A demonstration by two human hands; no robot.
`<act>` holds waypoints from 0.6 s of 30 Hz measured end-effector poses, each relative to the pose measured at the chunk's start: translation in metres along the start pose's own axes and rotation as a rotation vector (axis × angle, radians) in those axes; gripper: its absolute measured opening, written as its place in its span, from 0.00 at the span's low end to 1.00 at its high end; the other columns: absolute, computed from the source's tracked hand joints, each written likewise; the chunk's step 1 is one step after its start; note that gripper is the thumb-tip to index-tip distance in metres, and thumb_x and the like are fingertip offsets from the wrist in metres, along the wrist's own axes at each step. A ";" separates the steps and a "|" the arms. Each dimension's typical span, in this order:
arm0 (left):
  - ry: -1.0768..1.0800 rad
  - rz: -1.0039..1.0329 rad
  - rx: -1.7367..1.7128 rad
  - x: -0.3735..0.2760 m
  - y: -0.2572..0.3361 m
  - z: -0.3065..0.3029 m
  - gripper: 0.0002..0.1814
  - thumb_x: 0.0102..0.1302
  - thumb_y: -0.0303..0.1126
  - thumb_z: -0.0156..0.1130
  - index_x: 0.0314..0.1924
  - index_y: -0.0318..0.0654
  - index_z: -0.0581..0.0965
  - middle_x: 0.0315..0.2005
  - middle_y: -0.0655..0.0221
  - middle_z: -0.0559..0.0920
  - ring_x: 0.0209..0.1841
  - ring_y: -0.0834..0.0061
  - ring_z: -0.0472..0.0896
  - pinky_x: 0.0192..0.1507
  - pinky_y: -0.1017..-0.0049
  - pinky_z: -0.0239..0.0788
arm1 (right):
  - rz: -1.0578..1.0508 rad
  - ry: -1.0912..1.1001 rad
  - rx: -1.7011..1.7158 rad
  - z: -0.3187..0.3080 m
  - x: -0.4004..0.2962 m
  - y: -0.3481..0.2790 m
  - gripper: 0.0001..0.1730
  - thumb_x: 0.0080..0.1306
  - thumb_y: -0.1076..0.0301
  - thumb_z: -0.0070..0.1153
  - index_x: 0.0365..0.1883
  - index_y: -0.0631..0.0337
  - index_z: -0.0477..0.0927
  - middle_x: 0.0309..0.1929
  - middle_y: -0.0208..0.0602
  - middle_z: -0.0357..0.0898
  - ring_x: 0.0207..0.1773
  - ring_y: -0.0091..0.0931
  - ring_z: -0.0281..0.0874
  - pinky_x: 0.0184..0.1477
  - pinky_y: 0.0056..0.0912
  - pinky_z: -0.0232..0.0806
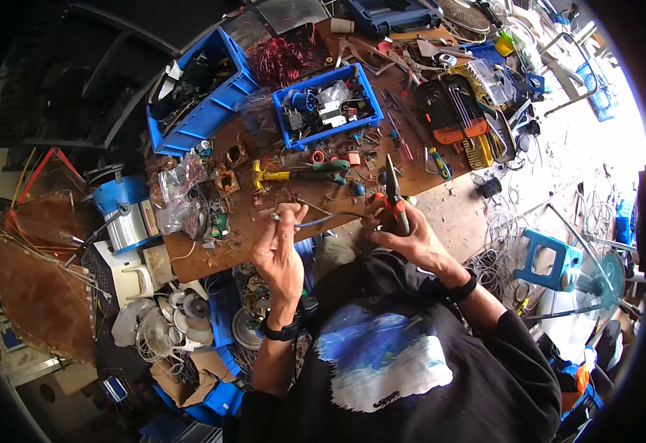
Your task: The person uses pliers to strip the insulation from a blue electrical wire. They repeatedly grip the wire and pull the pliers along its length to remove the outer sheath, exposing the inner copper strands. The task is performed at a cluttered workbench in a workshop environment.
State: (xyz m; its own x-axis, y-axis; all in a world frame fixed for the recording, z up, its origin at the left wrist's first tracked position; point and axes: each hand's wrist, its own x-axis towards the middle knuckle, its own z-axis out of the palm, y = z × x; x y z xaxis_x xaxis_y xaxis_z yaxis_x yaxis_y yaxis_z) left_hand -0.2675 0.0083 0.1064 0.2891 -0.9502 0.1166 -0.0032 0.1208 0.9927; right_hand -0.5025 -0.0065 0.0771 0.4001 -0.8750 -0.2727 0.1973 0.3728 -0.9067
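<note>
My left hand (282, 259) pinches one end of a thin grey-blue cable (323, 220) between thumb and fingers, above the front edge of the wooden workbench (208, 261). The cable runs across to my right hand (420, 238), where its other end is hidden among the fingers. Long-nose pliers (393, 185) with red and grey handles sit in my right hand, jaws pointing away from me. Whether the right fingers also grip the cable cannot be told. A claw hammer (295, 175) with a yellow head lies on the bench beyond my hands.
Two blue crates, one of mixed electrical parts (375, 113) and a larger one (206, 127), stand on the bench. Hex keys in an orange-black holder (456, 122) lie rightward. A blue stool (550, 260) and coiled cables (497, 255) occupy the right floor; fan parts (182, 321) are left.
</note>
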 end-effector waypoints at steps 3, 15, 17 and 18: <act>0.065 -0.044 -0.044 -0.001 0.002 0.001 0.12 0.84 0.30 0.54 0.45 0.30 0.82 0.45 0.68 0.82 0.43 0.82 0.80 0.65 0.55 0.82 | -0.053 -0.007 0.044 0.000 0.002 0.008 0.25 0.66 0.71 0.73 0.58 0.63 0.77 0.49 0.27 0.81 0.48 0.18 0.79 0.50 0.24 0.73; 0.140 -0.094 -0.141 -0.006 0.010 -0.010 0.12 0.83 0.30 0.55 0.45 0.29 0.82 0.45 0.66 0.82 0.44 0.79 0.81 0.65 0.54 0.81 | -0.054 0.062 0.039 0.010 0.014 0.005 0.16 0.72 0.63 0.71 0.50 0.63 0.83 0.35 0.22 0.81 0.36 0.13 0.73 0.38 0.22 0.68; 0.104 -0.081 -0.129 -0.008 0.011 -0.011 0.12 0.83 0.30 0.55 0.45 0.30 0.82 0.44 0.68 0.81 0.43 0.82 0.80 0.65 0.53 0.80 | -0.049 0.083 0.027 0.010 0.012 0.003 0.15 0.73 0.61 0.69 0.48 0.63 0.83 0.33 0.21 0.80 0.34 0.13 0.71 0.36 0.22 0.65; 0.090 -0.071 -0.129 -0.008 0.012 -0.011 0.12 0.83 0.31 0.55 0.44 0.30 0.81 0.44 0.68 0.81 0.44 0.81 0.80 0.65 0.53 0.80 | -0.044 0.093 0.019 0.011 0.012 0.003 0.15 0.74 0.60 0.68 0.48 0.63 0.83 0.32 0.21 0.79 0.34 0.13 0.70 0.35 0.22 0.64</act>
State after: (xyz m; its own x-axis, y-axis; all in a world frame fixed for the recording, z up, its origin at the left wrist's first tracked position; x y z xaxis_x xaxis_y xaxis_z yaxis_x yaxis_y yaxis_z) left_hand -0.2594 0.0207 0.1173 0.3686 -0.9288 0.0374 0.1414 0.0958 0.9853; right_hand -0.4877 -0.0124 0.0749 0.3060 -0.9153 -0.2619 0.2299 0.3380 -0.9126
